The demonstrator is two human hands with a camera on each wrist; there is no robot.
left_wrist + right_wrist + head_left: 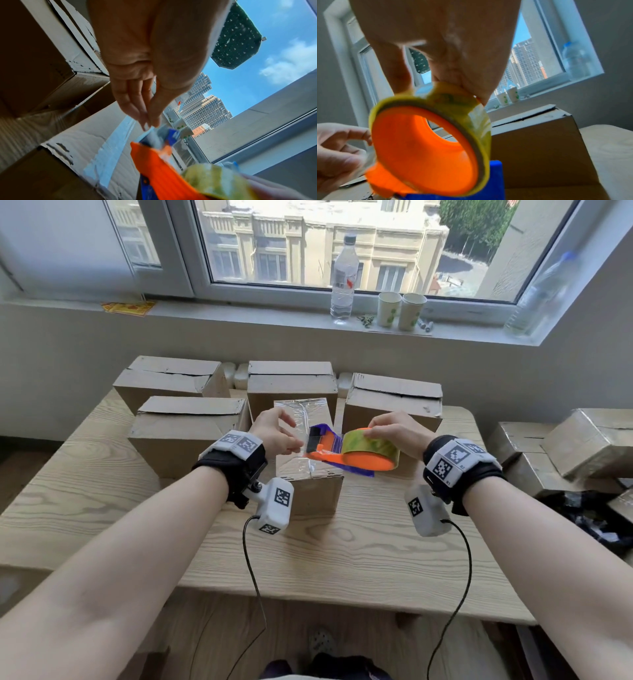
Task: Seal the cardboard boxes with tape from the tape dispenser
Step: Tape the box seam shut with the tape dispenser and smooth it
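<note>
The right hand (397, 433) grips the yellowish tape roll on the orange-and-blue plastic tape dispenser (346, 451). The left hand (274, 433) pinches its clear tape end, both above the taped brown cardboard box (308, 491) on the wooden worktop (342, 549).

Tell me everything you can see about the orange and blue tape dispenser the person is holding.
The orange and blue plastic tape dispenser carries a yellowish roll of clear tape on an orange hub that is open through its middle. A blue plate runs beneath it and a dark cutter block sits at its front. It is held tilted above the tape-covered cardboard box. The right hand grips the roll from above; the left hand pinches the tape end at the front.
</note>
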